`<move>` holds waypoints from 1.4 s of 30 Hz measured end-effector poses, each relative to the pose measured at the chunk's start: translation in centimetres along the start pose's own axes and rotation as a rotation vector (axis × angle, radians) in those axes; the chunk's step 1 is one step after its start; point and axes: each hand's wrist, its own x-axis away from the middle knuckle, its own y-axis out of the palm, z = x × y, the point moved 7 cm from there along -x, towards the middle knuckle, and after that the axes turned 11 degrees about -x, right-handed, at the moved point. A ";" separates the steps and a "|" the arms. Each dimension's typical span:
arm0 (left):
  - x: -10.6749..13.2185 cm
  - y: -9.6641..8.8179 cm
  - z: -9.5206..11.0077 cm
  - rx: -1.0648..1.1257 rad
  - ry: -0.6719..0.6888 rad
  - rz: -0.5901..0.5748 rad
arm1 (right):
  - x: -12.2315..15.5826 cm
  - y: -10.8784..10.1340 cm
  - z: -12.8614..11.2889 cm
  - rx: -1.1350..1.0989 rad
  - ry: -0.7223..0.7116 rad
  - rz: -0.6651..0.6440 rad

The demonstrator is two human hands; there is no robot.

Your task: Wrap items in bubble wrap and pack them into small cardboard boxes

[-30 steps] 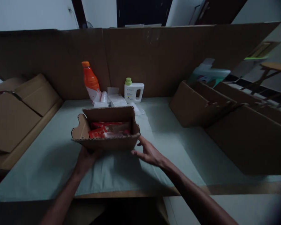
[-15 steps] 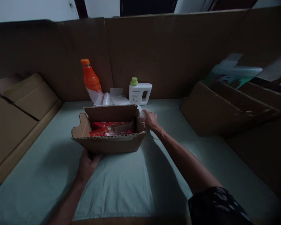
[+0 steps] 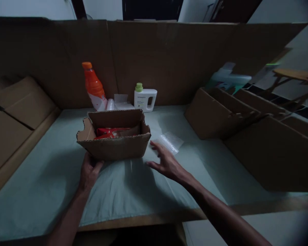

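A small open cardboard box point(image 3: 115, 148) is in the middle of the table, with red packets point(image 3: 109, 132) inside it. My left hand point(image 3: 89, 171) grips the box's lower left corner, its fingers partly hidden under the box. Just off the box's right side is my right hand point(image 3: 166, 162), thumb and fingers apart and holding nothing. Beyond that hand lies a clear plastic bubble-wrap sheet point(image 3: 171, 140), flat on the cloth and partly covered by the fingers.
Behind the box stand an orange bottle point(image 3: 94, 85), a clear plastic roll point(image 3: 110, 104) and a white jug with a green cap point(image 3: 145, 99). Larger cardboard boxes point(image 3: 207, 114) line the right side, one holding a translucent container point(image 3: 228, 80). A cardboard wall point(image 3: 182, 58) closes the back.
My right hand has let go of the clear plastic, which now lies to the right of the box. That hand has come nearer and opened. My left hand stays at the box.
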 end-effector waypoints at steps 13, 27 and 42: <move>-10.5 5.7 2.6 -0.136 0.119 -0.091 | -11.1 0.2 5.2 -0.052 0.204 0.203; 3.2 4.6 0.1 -0.681 0.479 -0.345 | -0.2 -4.6 5.9 0.417 0.156 0.352; 10.2 -0.9 4.3 -0.401 0.241 -0.117 | 5.1 0.8 -0.3 0.067 0.088 0.105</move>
